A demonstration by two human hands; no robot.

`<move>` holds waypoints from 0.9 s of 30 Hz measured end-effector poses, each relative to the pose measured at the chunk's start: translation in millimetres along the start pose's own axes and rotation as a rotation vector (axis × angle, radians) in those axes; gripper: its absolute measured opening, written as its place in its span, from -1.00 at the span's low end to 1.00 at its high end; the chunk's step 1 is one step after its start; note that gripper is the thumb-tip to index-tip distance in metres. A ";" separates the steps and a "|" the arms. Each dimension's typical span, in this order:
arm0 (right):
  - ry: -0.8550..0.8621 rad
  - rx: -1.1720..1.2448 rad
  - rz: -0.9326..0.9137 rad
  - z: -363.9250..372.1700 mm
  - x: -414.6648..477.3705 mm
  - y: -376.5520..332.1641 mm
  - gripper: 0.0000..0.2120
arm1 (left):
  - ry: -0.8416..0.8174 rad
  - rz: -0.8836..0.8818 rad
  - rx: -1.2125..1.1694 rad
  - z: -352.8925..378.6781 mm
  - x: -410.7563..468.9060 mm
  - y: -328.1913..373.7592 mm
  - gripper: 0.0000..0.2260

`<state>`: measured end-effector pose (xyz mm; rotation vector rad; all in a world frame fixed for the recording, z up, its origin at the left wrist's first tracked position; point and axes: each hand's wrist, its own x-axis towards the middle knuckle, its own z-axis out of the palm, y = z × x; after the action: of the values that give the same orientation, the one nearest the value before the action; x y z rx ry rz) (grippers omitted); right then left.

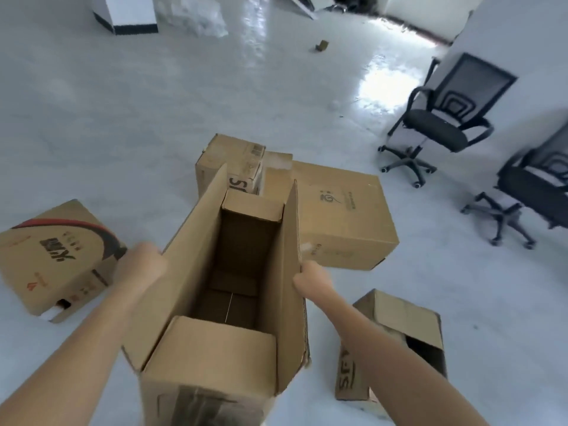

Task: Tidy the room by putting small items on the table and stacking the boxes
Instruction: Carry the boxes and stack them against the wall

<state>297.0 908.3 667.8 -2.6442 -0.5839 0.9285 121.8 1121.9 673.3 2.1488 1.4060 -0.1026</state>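
Over the floor, 5 boxes, 2 chairs, 2 hands gripping 1 box

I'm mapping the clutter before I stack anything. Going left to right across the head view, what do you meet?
red-printed box → left hand → open box → right hand → office chair → second office chair at the right edge.
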 end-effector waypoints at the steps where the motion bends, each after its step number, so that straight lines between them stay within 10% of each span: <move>1: 0.045 0.019 0.009 -19.8 -5.0 11.0 -0.73 | 0.007 0.028 -0.007 -0.6 -0.5 25.8 -0.79; 27: 1.037 0.291 0.973 -244.3 -249.1 261.7 -0.69 | -0.368 1.352 0.073 116.3 -217.9 527.4 -0.86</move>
<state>350.3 533.4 884.1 -2.5672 1.0314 -0.2956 507.4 732.9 871.1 2.4995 -0.3901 -0.0198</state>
